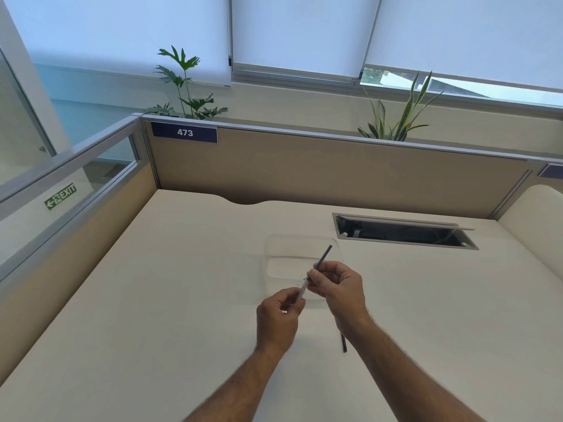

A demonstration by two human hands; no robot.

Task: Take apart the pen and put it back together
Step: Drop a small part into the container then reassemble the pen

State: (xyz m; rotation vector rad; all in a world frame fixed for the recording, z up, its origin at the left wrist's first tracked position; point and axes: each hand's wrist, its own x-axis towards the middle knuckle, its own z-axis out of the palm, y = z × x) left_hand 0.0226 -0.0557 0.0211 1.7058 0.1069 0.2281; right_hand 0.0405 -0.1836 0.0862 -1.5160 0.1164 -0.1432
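My left hand (pixel 278 315) pinches the pale, clear pen barrel (pixel 301 292), which points up and to the right. My right hand (pixel 339 287) grips a thin dark refill (pixel 323 257) between thumb and fingers. The refill's lower end meets the barrel's open end and its upper end sticks out above my fingers. Both hands hover over the cream desk (pixel 182 300). A second dark pen part (pixel 344 344) lies on the desk, partly hidden under my right wrist.
A clear plastic container (pixel 301 245) sits on the desk just beyond my hands. An open cable hatch (pixel 405 233) is set into the desk at the back right. Beige partition panels (pixel 304 169) wall in the back and left sides.
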